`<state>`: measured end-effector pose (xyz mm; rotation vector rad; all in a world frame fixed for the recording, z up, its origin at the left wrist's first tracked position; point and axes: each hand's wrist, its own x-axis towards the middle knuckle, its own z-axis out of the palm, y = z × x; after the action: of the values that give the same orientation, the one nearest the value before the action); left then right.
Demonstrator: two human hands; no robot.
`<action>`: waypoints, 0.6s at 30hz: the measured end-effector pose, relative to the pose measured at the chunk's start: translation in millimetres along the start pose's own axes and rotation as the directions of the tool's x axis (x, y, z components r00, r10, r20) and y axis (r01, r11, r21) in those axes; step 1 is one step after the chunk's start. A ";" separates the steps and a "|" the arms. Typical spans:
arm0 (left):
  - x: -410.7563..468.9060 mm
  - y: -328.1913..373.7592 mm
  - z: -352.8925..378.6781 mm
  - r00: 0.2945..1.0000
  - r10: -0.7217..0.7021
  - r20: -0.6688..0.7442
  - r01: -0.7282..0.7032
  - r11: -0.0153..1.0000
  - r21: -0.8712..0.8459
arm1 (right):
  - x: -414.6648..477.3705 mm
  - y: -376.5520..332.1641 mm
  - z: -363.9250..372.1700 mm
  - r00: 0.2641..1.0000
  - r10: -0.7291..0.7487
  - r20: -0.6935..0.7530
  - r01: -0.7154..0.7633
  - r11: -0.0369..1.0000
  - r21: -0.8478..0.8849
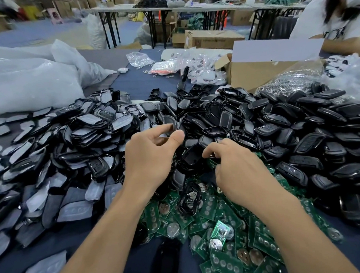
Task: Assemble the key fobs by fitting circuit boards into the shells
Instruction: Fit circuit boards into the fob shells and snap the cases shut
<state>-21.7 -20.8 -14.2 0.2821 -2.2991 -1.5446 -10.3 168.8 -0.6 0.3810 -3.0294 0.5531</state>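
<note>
Head view: dragging a hand through the loose black shells (278,132) at centre right could spill them over the green circuit boards (217,209) at lower centre. Left hand (153,152) pinches a shell piece (175,125) thumb to forefinger; right hand (240,166) curls downward beside it, hold unclear.

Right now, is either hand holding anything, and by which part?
The left hand pinches a black shell by its edge. The right hand's curled fingers reach into the pile; hold cannot be told.
</note>
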 end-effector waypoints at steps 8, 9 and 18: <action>-2.0 -1.1 -0.1 0.999 0.022 0.026 -0.023 0.998 0.050 | 4.1 -6.1 4.4 0.960 0.084 -0.266 -0.059 0.993 0.099; -1.7 -1.7 0.0 0.999 0.020 0.027 -0.021 0.999 0.048 | 4.1 -4.5 3.0 0.953 0.095 -0.288 -0.047 0.985 0.169; 0.0 7.6 1.8 0.954 -0.101 0.282 0.198 0.918 -0.345 | 7.6 2.6 -2.2 0.940 0.268 -0.211 0.051 0.502 0.863</action>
<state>-22.2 -16.4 -7.7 0.1678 -2.1450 -2.1682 -18.3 170.1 1.3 0.0686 -2.2091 1.9365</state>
